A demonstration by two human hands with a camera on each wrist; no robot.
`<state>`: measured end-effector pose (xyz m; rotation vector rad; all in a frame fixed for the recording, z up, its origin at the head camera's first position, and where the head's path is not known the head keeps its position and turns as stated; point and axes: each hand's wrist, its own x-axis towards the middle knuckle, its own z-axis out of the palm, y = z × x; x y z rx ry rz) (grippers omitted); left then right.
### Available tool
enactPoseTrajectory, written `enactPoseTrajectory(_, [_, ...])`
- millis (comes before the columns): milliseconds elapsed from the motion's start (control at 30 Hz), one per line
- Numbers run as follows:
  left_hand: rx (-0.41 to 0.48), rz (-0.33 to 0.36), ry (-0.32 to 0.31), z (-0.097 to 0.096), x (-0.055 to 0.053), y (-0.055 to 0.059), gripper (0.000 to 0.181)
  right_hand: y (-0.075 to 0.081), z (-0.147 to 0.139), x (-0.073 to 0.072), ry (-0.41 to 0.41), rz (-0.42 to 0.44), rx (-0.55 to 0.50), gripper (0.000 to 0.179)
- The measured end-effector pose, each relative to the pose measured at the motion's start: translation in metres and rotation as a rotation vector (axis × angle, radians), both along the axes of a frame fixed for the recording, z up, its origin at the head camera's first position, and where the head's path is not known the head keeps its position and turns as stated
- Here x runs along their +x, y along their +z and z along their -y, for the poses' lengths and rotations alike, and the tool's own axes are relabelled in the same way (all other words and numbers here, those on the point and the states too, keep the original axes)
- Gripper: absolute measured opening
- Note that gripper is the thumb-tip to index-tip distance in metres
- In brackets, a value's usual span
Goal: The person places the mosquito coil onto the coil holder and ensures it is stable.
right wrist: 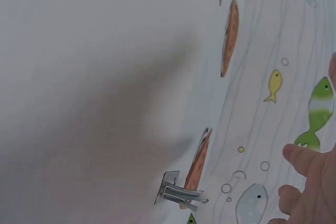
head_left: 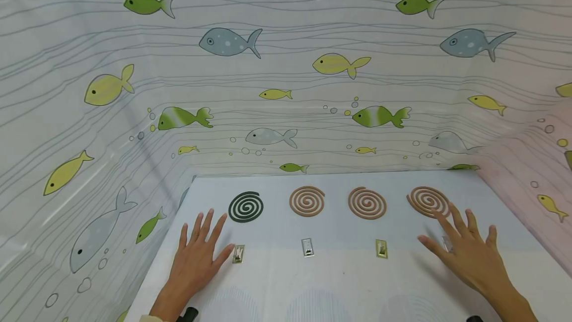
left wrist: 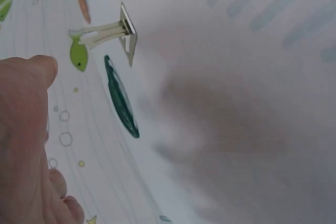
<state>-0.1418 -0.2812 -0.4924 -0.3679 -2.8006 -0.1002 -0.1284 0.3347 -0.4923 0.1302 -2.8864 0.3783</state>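
My left hand [head_left: 196,257] hovers over the white table's left side, fingers spread and holding nothing. Beyond its fingertips lies a dark green mosquito coil [head_left: 246,207]. Beside the thumb sits a small metal coil stand [head_left: 239,254], with upright prongs showing in the left wrist view. On the right, my other hand [head_left: 471,255] is spread too, its fingertips overlapping a brown mosquito coil [head_left: 424,200] in the head view. That hand partly hides another metal stand [head_left: 447,243]. Two more brown coils, one left of centre [head_left: 307,201] and one right [head_left: 367,203], lie between the hands.
Nearer than the middle coils stand a silvery coil stand [head_left: 308,248] and a gold-toned one [head_left: 382,249]. A fish-patterned sheet [head_left: 313,113] rises behind the white table [head_left: 339,282] and along both sides. Faint striped round patterns mark the table's near part.
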Motion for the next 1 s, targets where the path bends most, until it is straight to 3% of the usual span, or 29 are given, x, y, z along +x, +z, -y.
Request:
enactPoseTrajectory(333, [0.003, 0.006, -0.003, -0.002, 0.003, -0.001, 0.079, 0.002, 0.003, -0.003, -0.01, 0.001, 0.018, 0.093])
enactPoseTrajectory(533, [0.025, 0.047, 0.014, -0.002, 0.004, -0.002, 0.078, -0.002, 0.005, -0.005, -0.015, 0.023, -0.006, 0.091])
enactPoseTrajectory(700, [0.114, 0.11, 0.037, -0.001, 0.001, -0.002, 0.077, 0.001, 0.014, -0.008, -0.031, -0.003, -0.125, 0.073])
enactPoseTrajectory(833, [0.215, 0.138, 0.043, -0.002, 0.0, 0.0, 0.071, 0.004, 0.029, -0.009, 0.006, -0.044, -0.227, 0.051])
enactPoseTrajectory(1000, [0.417, 0.25, 0.048, 0.0, -0.002, 0.002, 0.062, 0.01, 0.046, -0.011, 0.005, 0.02, -0.269, 0.044])
